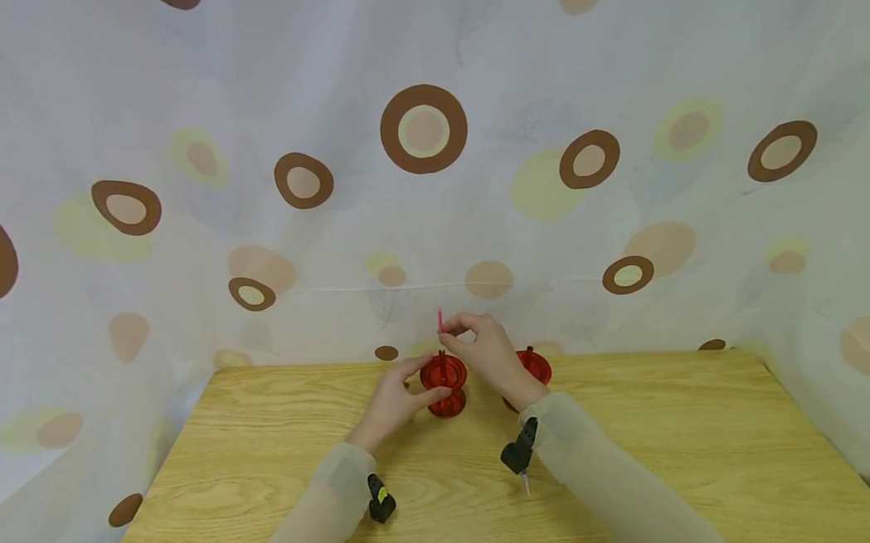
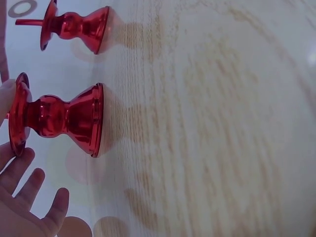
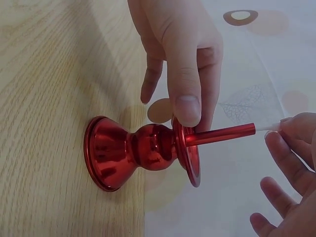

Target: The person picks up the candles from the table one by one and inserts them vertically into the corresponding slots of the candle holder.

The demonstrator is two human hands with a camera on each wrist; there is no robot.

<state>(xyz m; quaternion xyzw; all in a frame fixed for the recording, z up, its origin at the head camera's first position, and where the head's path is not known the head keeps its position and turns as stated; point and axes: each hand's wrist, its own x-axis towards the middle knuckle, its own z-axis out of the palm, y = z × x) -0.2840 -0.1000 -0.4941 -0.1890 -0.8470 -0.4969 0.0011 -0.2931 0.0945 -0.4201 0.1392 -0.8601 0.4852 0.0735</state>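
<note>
A red candle holder [image 1: 444,385] [image 3: 133,148] [image 2: 59,118] stands on the wooden table [image 1: 267,464]. A thin red candle [image 1: 440,319] [image 3: 219,133] sticks upright out of its top. My left hand [image 1: 401,396] steadies the holder's top rim, thumb [image 3: 185,94] on one edge and fingers [image 2: 22,177] at the other. My right hand [image 1: 484,347] pinches the candle's upper tip between thumb and fingertips [image 3: 294,129]. A second red holder [image 1: 536,367] [image 2: 74,27], with a short red stub in it, stands just right of the first, partly hidden behind my right wrist.
A pale curtain [image 1: 429,180] with brown and yellow circles hangs round the table on three sides. Black camera units sit on both wrists [image 1: 380,501] [image 1: 519,451]. The table's far edge [image 1: 299,366] runs close behind the holders.
</note>
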